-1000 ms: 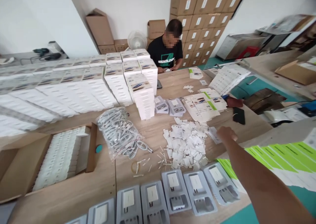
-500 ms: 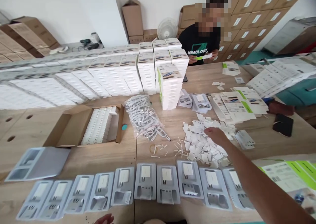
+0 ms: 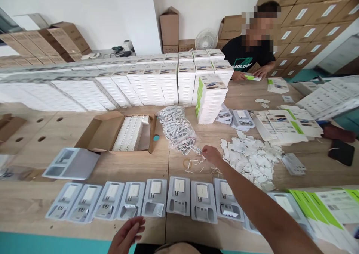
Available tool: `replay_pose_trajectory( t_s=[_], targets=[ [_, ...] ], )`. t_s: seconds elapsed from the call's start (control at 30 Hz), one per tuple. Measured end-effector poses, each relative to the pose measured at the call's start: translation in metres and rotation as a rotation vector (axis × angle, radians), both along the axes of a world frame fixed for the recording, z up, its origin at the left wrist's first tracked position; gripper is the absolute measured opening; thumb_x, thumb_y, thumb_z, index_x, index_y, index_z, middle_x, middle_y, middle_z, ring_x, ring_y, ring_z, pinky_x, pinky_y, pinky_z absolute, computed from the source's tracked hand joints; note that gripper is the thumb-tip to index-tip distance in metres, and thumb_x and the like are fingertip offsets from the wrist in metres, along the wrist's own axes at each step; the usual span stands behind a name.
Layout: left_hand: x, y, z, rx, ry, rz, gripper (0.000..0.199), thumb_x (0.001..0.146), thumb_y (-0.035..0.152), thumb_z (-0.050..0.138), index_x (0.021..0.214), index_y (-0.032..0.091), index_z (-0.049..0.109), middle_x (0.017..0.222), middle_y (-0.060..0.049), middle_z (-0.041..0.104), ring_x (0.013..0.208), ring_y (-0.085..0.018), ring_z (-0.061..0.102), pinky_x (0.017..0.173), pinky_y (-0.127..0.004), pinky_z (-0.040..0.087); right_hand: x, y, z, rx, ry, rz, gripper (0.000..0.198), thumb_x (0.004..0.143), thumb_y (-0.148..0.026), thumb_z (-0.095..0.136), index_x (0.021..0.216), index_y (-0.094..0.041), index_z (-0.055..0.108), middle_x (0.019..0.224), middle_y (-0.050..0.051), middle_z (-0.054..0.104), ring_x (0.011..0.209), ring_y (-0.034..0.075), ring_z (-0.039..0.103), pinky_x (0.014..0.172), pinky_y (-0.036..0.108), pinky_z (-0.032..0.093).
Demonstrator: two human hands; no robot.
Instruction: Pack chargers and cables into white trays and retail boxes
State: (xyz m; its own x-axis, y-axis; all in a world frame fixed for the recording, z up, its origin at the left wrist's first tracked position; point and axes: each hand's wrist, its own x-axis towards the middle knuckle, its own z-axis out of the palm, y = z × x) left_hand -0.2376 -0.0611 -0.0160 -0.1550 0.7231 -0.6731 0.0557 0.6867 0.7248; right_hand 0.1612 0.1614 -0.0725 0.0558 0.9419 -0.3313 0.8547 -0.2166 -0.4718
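My right hand reaches over the table with its fingers closed at the end of a white charging cable. That cable lies at the near edge of a plastic bag of coiled cables. Low in the view, my left hand hovers by the near table edge, empty, its fingers loosely curled and apart. Between the hands runs a row of grey plastic trays, each with a white charger in its upper compartment. Several trays hold small cards or packets below; my right forearm hides part of the row.
An opened carton of white chargers stands left of the cables. Stacked trays lie nearer. White paper pieces are heaped at right. Stacks of white boxes line the back, where a person handles a flat box.
My right hand has moved left from the paper heap to the loose cable end. My left hand has come further into view. The whole view has shifted left.
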Motion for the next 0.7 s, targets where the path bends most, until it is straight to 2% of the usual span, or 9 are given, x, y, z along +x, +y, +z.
replay_pose_trajectory(
  t_s=[0.1, 0.17, 0.23, 0.3, 0.37, 0.43, 0.53, 0.6, 0.7],
  targets=[
    [0.008, 0.034, 0.015, 0.159, 0.020, -0.230, 0.044, 0.080, 0.053, 0.061, 0.106, 0.018, 0.065, 0.111, -0.010, 0.069, 0.098, -0.026, 0.065, 0.080, -0.033, 0.050, -0.020, -0.035, 0.041, 0.071, 0.038, 0.169, 0.008, 0.080, -0.025, 0.061, 0.080, -0.022, 0.068, 0.080, 0.002, 0.070, 0.076, 0.018, 0.061, 0.067, 0.026, 0.039],
    [0.016, 0.059, 0.030, 0.258, -0.011, -0.360, 0.041, 0.084, 0.046, 0.057, 0.114, 0.020, 0.059, 0.115, -0.011, 0.066, 0.101, -0.024, 0.062, 0.080, -0.032, 0.049, -0.051, -0.062, 0.071, 0.104, 0.081, 0.303, 0.005, 0.078, -0.025, 0.065, 0.076, -0.025, 0.069, 0.079, 0.000, 0.069, 0.079, 0.018, 0.060, 0.071, 0.027, 0.039],
    [0.020, 0.077, 0.043, 0.340, -0.033, -0.525, 0.045, 0.080, 0.040, 0.063, 0.120, 0.021, 0.055, 0.126, -0.012, 0.060, 0.101, -0.022, 0.061, 0.077, -0.030, 0.049, -0.093, -0.086, 0.098, 0.177, 0.109, 0.487, 0.008, 0.078, -0.022, 0.066, 0.072, -0.026, 0.070, 0.076, 0.000, 0.069, 0.081, 0.018, 0.059, 0.075, 0.027, 0.039],
    [0.017, 0.085, 0.049, 0.288, -0.044, -0.733, 0.040, 0.078, 0.040, 0.064, 0.112, 0.020, 0.057, 0.118, -0.012, 0.062, 0.084, -0.019, 0.064, 0.062, -0.027, 0.047, -0.140, -0.105, 0.118, 0.303, 0.092, 0.673, 0.012, 0.081, -0.020, 0.064, 0.072, -0.024, 0.069, 0.077, 0.002, 0.069, 0.082, 0.018, 0.057, 0.075, 0.028, 0.039],
    [0.006, 0.086, 0.049, 0.187, -0.078, -0.890, 0.031, 0.082, 0.044, 0.056, 0.099, 0.018, 0.058, 0.094, -0.009, 0.068, 0.062, -0.016, 0.061, 0.048, -0.024, 0.040, -0.183, -0.119, 0.128, 0.426, 0.029, 0.758, 0.014, 0.084, -0.020, 0.061, 0.072, -0.022, 0.068, 0.081, 0.004, 0.068, 0.082, 0.019, 0.056, 0.073, 0.029, 0.040],
    [-0.011, 0.083, 0.044, 0.151, -0.114, -0.933, 0.029, 0.087, 0.046, 0.046, 0.087, 0.018, 0.055, 0.073, -0.003, 0.064, 0.051, -0.013, 0.054, 0.045, -0.023, 0.034, -0.218, -0.129, 0.129, 0.450, -0.045, 0.700, 0.012, 0.083, -0.024, 0.064, 0.072, -0.021, 0.067, 0.083, 0.006, 0.068, 0.082, 0.020, 0.057, 0.069, 0.029, 0.039],
    [-0.040, 0.081, 0.035, 0.201, -0.142, -0.879, 0.024, 0.089, 0.041, 0.041, 0.085, 0.019, 0.051, 0.070, 0.001, 0.058, 0.053, -0.010, 0.048, 0.050, -0.023, 0.033, -0.255, -0.139, 0.124, 0.338, -0.107, 0.517, 0.013, 0.082, -0.031, 0.067, 0.074, -0.021, 0.066, 0.074, 0.005, 0.068, 0.071, 0.019, 0.059, 0.062, 0.028, 0.035],
    [-0.057, 0.082, 0.029, 0.217, -0.192, -0.841, 0.017, 0.088, 0.036, 0.045, 0.091, 0.020, 0.049, 0.070, 0.003, 0.055, 0.055, -0.010, 0.046, 0.053, -0.023, 0.033, -0.274, -0.144, 0.120, 0.259, -0.046, 0.376, 0.013, 0.084, -0.033, 0.064, 0.077, -0.022, 0.064, 0.068, 0.003, 0.067, 0.064, 0.017, 0.058, 0.058, 0.027, 0.033],
    [-0.074, 0.082, 0.019, 0.198, -0.336, -0.730, 0.021, 0.083, 0.031, 0.052, 0.099, 0.020, 0.045, 0.064, 0.007, 0.049, 0.055, -0.009, 0.041, 0.053, -0.023, 0.030, -0.298, -0.147, 0.118, 0.221, 0.189, 0.212, 0.013, 0.087, -0.031, 0.057, 0.077, -0.023, 0.061, 0.064, -0.002, 0.065, 0.060, 0.015, 0.058, 0.056, 0.025, 0.033]
  ],
)
